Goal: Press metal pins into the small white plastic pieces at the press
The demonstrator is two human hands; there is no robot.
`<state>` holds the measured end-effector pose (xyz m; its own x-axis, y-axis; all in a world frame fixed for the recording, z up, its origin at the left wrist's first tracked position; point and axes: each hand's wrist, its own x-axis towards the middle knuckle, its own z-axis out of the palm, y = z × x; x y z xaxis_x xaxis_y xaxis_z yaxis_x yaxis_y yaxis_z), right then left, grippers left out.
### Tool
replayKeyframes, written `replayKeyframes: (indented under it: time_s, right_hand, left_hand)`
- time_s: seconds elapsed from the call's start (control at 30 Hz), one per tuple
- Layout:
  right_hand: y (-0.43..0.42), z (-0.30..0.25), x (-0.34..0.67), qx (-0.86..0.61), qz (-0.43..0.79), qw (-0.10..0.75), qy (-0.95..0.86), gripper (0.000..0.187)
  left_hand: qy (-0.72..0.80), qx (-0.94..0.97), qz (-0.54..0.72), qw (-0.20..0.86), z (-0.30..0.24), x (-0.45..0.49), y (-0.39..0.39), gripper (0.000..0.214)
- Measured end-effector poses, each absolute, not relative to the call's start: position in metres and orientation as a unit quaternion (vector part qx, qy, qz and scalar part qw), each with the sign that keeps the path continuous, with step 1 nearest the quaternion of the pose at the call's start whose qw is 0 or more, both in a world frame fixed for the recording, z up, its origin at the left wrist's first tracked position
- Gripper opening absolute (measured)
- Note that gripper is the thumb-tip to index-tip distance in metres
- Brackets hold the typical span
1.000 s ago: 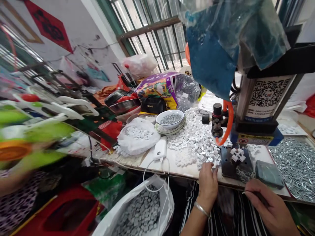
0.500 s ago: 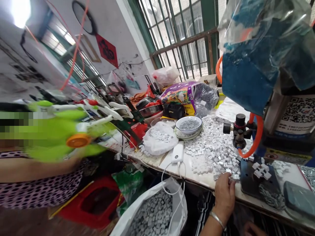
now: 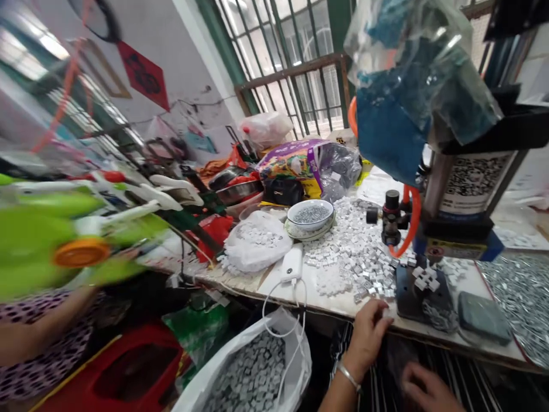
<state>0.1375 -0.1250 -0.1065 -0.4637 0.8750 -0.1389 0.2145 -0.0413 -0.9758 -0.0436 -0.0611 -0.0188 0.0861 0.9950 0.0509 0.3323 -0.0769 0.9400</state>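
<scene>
My left hand (image 3: 369, 332), a bracelet on its wrist, rests at the table's front edge with its fingers curled over small white square parts from the heap (image 3: 349, 252). It lies just left of the dark fixture block (image 3: 422, 292), which carries a cross of white parts under the press machine (image 3: 461, 189). My right hand (image 3: 422, 389) is low over my striped lap, blurred by motion; its fingers cannot be made out.
A white power bank (image 3: 291, 264) with cable, a bowl of small metal pieces (image 3: 309, 214) and a white bag of parts (image 3: 256, 240) sit left of the heap. A tray of metal pins (image 3: 521, 297) lies right. A bag of parts (image 3: 253, 372) hangs below. Another person's arm (image 3: 38, 337) holds a green toy (image 3: 64, 240) at left.
The view swung left and then back right. My left hand stayed at the table edge by the parts. My right hand dropped from the table edge to my lap.
</scene>
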Motion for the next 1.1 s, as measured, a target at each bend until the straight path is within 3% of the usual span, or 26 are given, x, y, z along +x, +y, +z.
replayKeyframes:
  time_s: [0.13,0.3,0.7,0.9,1.1]
  right_hand:
    - [-0.124,-0.029,0.151,-0.448,0.53,0.363,-0.621,0.033]
    - [-0.112,0.03,0.154,-0.47,0.417,0.454,-0.632,0.026]
    - [-0.108,0.038,0.148,-0.424,0.248,0.464,-0.737,0.017]
    - [-0.113,0.032,0.149,-0.394,0.216,0.445,-0.775,0.035]
    - [-0.109,0.022,0.148,-0.412,0.18,0.432,-0.782,0.035]
  left_hand:
    - [0.464,0.497,0.457,0.574,0.003,-0.035,-0.078,0.021]
    - [0.436,0.459,0.452,0.628,0.03,-0.022,-0.096,0.025]
    - [0.461,0.451,0.461,0.61,0.04,-0.014,-0.102,0.026]
    - [0.457,0.414,0.488,0.619,0.038,-0.016,-0.1,0.027]
    - [0.431,0.413,0.457,0.659,0.041,-0.015,-0.097,0.034]
